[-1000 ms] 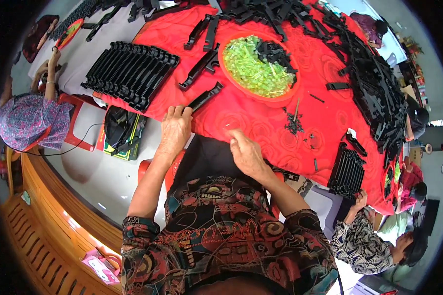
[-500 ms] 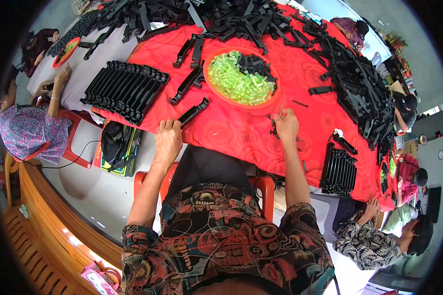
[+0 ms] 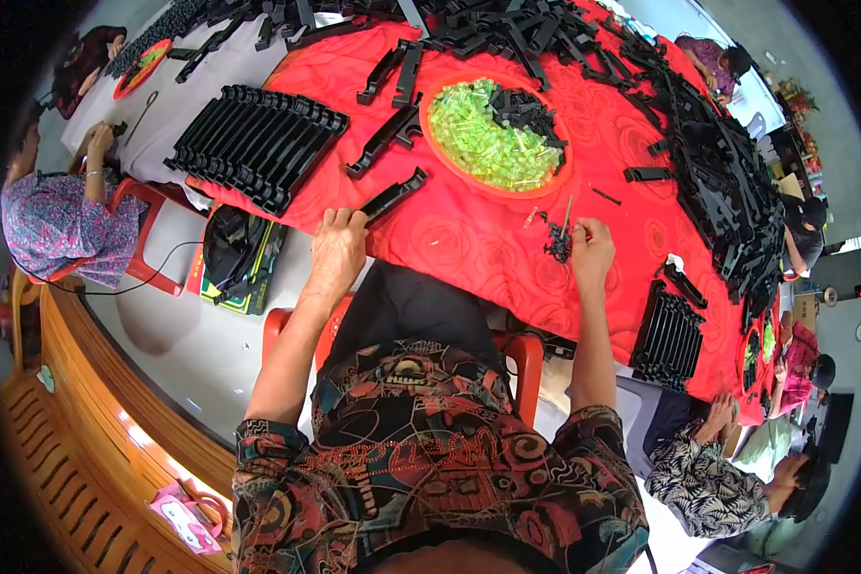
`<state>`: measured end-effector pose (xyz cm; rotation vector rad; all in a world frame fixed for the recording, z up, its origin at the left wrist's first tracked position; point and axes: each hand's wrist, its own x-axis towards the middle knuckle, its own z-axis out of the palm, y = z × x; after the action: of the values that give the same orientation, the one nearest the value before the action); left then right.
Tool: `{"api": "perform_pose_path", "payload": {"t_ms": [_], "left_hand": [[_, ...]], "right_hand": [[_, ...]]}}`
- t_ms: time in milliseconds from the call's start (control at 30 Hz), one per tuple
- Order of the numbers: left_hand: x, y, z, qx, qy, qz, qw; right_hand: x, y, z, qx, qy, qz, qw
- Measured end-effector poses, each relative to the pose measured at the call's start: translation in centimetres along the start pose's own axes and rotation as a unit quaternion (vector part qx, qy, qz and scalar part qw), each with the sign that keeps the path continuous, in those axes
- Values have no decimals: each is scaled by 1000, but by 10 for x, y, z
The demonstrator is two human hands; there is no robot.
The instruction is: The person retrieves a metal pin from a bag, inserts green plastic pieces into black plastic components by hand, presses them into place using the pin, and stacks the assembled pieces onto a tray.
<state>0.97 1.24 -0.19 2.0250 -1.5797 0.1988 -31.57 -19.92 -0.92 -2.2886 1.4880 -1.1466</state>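
My left hand (image 3: 340, 244) is closed at the near table edge, on the near end of a long black plastic bracket (image 3: 397, 195) that slants away to the right. My right hand (image 3: 593, 249) has its fingers curled together just right of a small heap of tiny black pieces (image 3: 557, 244). Whatever its fingertips may pinch is too small to make out. Rising from that heap is a thin, stick-like piece (image 3: 567, 212). Beyond my hands, an orange-red round tray (image 3: 437, 145) holds translucent yellow-green pieces (image 3: 488, 134) and small black pieces (image 3: 524, 115).
A neat row of black brackets (image 3: 256, 148) lies to the left, another row (image 3: 668, 337) to the right. Loose brackets are heaped at the back (image 3: 488, 38) and right (image 3: 717, 191). Several people work around the red-covered table (image 3: 469, 244), one at left (image 3: 77, 220), another at lower right (image 3: 708, 478).
My right hand has drawn back to the right from the small black pieces, its fingers now curled. The left hand stays on the bracket. The whole view has shifted slightly.
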Motion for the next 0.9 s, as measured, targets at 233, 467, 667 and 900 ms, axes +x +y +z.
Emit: {"api": "perform_pose_path", "payload": {"t_ms": [233,467,667,900], "left_hand": [[-4,-3,-1,14,-5,-17,1000],[-3,3,4,41,-16,-12,999],[-4,4,3,38,-19,-21,999],[-1,-11,1,26,29,-2,999]], "right_hand": [[6,-38,31,-129,-31,-88,987],[-1,-31,42,-202,-95,-122,967],[-3,-45,30,-133,-25,-149,980],[-19,-76,21,72,-37,-106,991]]}}
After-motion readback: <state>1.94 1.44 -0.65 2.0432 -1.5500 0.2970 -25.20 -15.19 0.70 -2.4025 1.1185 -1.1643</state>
